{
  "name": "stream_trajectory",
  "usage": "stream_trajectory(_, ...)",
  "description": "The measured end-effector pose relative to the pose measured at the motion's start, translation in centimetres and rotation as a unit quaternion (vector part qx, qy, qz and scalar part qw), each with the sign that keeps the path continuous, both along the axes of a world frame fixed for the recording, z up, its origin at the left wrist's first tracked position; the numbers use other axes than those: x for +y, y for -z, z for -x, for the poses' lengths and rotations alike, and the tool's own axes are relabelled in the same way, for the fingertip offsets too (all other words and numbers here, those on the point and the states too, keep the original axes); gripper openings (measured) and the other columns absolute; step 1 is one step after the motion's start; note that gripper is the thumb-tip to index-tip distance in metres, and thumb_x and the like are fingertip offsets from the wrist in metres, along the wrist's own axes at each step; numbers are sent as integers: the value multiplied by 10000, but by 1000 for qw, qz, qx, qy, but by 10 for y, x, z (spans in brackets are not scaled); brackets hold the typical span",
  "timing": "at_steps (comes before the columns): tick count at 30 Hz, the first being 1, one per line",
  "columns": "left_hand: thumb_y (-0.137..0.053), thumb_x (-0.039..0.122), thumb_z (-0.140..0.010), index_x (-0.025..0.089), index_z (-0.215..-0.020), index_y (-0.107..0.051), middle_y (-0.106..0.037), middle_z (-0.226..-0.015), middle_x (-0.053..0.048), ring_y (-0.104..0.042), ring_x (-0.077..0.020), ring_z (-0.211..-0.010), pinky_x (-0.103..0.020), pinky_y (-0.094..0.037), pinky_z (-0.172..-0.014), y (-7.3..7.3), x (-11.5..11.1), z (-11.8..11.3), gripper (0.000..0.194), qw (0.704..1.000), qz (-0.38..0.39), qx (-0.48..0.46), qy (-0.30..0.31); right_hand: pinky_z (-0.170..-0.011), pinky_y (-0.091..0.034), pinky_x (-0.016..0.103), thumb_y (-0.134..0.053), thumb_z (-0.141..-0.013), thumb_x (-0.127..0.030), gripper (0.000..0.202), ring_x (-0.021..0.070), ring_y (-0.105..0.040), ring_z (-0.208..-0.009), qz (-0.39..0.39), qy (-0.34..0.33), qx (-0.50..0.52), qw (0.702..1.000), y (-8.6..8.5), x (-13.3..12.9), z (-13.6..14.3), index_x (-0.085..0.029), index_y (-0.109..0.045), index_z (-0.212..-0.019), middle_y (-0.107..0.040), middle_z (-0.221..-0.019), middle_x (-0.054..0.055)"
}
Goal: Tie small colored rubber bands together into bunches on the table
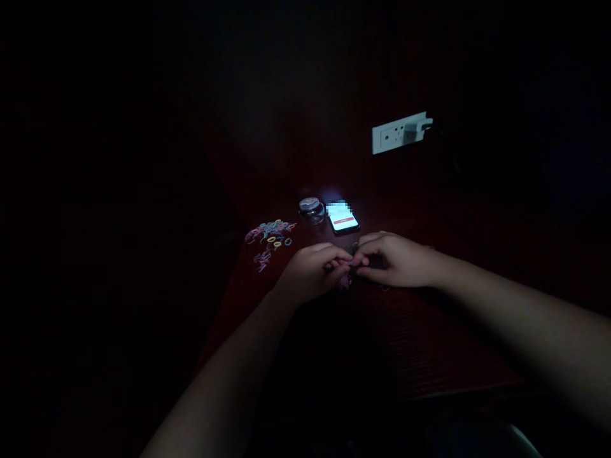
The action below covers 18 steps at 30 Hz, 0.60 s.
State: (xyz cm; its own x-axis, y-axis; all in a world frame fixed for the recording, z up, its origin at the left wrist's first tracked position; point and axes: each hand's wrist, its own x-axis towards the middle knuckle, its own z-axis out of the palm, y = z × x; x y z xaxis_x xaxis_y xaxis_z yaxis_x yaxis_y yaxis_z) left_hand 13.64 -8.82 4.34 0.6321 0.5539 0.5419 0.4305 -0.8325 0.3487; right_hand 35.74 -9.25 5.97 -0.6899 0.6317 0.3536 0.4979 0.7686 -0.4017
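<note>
Over the dark red table [410, 343], my left hand [315, 270] and my right hand [394, 259] meet almost fingertip to fingertip. Both have curled, closed fingers, and something small between the tips is too dim to make out. Just below the fingertips lies a small purplish bunch [344, 282]. A pile of small colourful bands [273, 230] is spread at the table's left, with a few pink and purple pieces [261, 259] nearer to me.
A phone [344, 217] with a lit screen lies beyond my hands, beside a clear round jar with a lid [310, 207]. On the wall is a white socket [394, 135] with a plug [417, 128] in it. Surroundings are very dark.
</note>
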Motion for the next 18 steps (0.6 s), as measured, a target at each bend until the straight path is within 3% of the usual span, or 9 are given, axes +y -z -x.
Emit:
stream_trajectory(6,-679,220,-820,191,-974,-677,-706,-867,-11,-658,-91,-709,-216,-567,-650,0,1,-2,156,999,29,-17,-8,-642,-398,261,-623,-836,-341,190,132,-545,-692,11,17,67,998,10,0,7,-161,-682,-818,-602,-764,27)
stream_trajectory(18,-710,222,-791,197,-970,-685,-714,-844,2,-665,-94,-701,-233,-574,-667,0,0,-3,183,998,55,-30,-12,-610,-388,248,-591,-861,-357,235,120,-528,-660,48,40,106,992,13,4,4,-149,-699,-837,-594,-736,25)
